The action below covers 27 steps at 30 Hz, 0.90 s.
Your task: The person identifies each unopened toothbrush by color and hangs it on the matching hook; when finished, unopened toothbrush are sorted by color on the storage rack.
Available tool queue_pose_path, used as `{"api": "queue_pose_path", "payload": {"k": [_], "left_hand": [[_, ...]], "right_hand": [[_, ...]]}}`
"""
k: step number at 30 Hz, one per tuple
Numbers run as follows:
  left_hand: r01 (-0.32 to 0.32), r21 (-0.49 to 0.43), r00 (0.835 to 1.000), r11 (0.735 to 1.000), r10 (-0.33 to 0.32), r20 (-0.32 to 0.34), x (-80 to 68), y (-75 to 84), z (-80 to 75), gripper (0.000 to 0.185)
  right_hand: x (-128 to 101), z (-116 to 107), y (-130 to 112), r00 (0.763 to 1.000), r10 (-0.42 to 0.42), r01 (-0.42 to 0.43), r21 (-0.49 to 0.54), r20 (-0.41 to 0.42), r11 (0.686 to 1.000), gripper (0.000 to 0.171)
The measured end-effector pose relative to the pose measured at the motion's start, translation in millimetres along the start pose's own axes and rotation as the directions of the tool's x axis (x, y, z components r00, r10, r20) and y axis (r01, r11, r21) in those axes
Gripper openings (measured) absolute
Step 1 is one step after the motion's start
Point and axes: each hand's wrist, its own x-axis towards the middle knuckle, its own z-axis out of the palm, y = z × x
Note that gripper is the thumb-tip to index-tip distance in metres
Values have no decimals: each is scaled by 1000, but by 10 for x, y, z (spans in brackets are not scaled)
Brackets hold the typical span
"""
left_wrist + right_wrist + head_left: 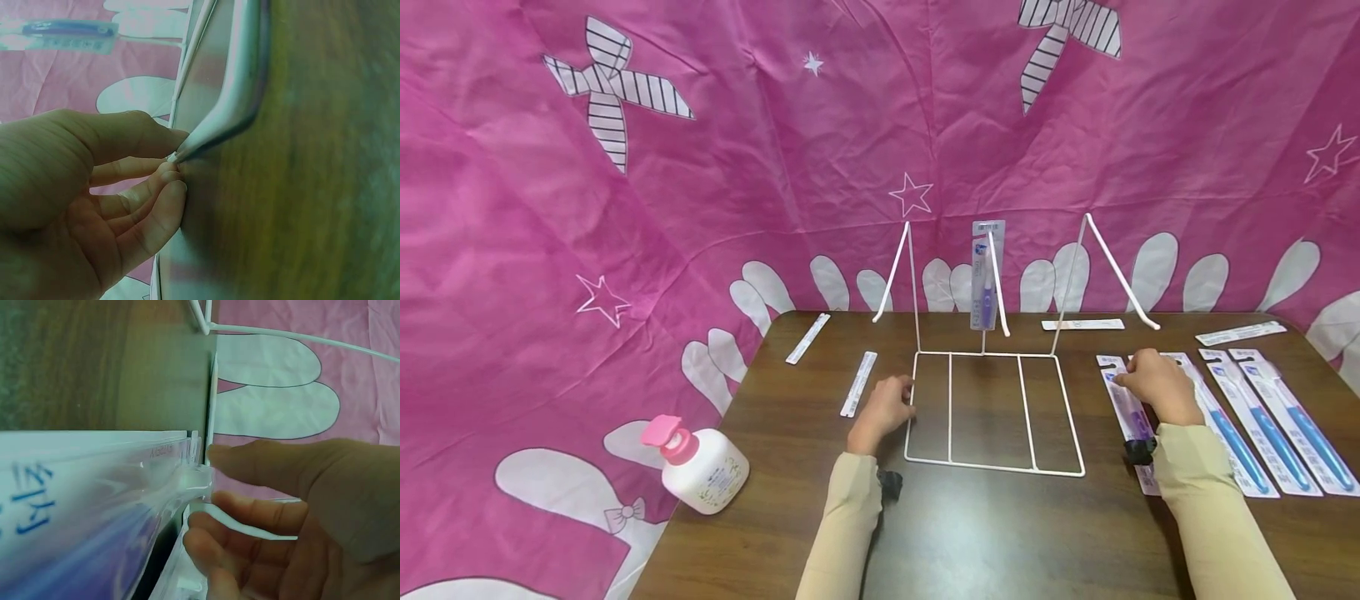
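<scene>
A white wire rack point(1000, 467) stands on the brown table, its flat base frame in front of me and slanted hooks rising behind. One purple toothbrush package point(986, 275) hangs on the middle hook. My left hand point(887, 407) pinches the left edge of the base wire point(231, 94) with its fingertips point(169, 176). To the right of the rack, my right hand point(1150, 379) pinches the top end of another purple toothbrush package point(1126, 412) lying flat on the table; in the right wrist view the thumb sits above and the fingers below the package point(94, 506).
Several blue toothbrush packages point(1255, 421) lie side by side at the right edge. Flat white strips point(859, 383) lie left of and behind the rack. A white pump bottle with a pink top point(700, 467) stands at the table's left corner. Pink cloth point(775, 167) hangs all around.
</scene>
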Motion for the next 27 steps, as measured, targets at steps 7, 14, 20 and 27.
{"api": "queue_pose_path", "payload": {"k": [7,14,20,27], "left_hand": [[2,-17,1000,1000,-2,12,-4,8,15,39],[9,-24,1000,1000,-9,17,-14,34,9,40],[9,-14,1000,1000,-9,17,-12,34,5,38],[8,-9,1000,1000,-7,8,-4,23,-12,37]], "right_hand": [[20,-30,-6,994,106,-106,-9,36,994,29],[39,-17,-24,992,125,-125,-31,3,992,37],[18,-51,-69,993,122,-122,-23,-9,992,29],[-25,-137,-179,998,59,-60,-28,-38,998,33]]}}
